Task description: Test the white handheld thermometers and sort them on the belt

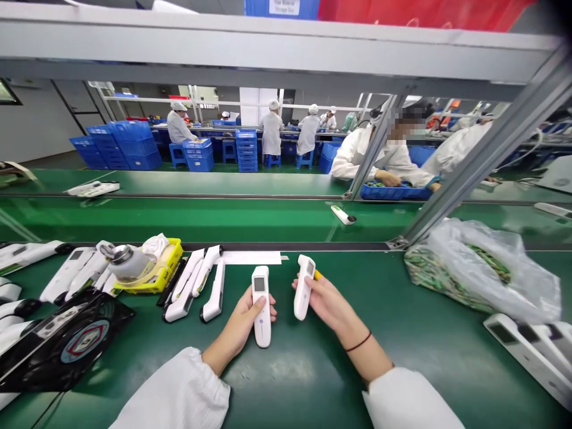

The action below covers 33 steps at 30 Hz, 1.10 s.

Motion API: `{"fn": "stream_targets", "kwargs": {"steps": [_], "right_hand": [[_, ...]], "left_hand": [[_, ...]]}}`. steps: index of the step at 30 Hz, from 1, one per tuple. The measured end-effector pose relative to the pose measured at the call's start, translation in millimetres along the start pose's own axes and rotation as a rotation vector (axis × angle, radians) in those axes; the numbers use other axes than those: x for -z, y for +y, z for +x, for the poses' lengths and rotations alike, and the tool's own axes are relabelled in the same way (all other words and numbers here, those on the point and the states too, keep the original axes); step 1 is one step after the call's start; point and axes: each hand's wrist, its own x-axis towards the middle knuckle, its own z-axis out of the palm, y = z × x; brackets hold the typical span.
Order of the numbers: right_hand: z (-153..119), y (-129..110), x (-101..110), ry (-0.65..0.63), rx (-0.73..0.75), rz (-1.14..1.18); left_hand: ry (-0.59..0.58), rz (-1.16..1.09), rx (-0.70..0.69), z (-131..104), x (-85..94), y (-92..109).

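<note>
At frame ctr, L hand (246, 311) grips wht device (262, 325); R hand (326, 298) pinches 2nd device (301, 300), yellow tip (317, 274) behind; plastic bag (534, 286) mid-right.

We are working on what looks like a factory assembly floor; workers (271, 136) in white coats and caps are lining a far bench; blue crates (140, 149) are standing stacked nearby. A green conveyor (201, 217) is stretching past our green worktop (290, 381); many alike white handheld devices (215, 292) are lying about it.
</note>
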Motion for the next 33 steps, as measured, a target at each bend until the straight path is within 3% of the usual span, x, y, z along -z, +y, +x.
{"fn": "stream_targets", "kwargs": {"steps": [3,7,14,26,33], "right_hand": [[-6,24,-7,-0.076,-0.077,0.008],[-18,32,-10,-0.189,-0.084,-0.056],[-24,29,-7,-0.188,-0.066,-0.319],[-29,23,-10,-0.113,-0.175,-0.121],[-33,27,-11,-0.19,-0.117,-0.196]], "left_hand": [[-0.004,-0.06,0.006,1,1.1,6],[0.006,-0.083,0.018,-1,0.8,12],[-0.013,-0.105,0.032,-5,-3.2,12],[0.071,-0.299,0.069,-10,-7.5,19],[-0.005,-0.28,0.067,-12,-10.7,16]]}}
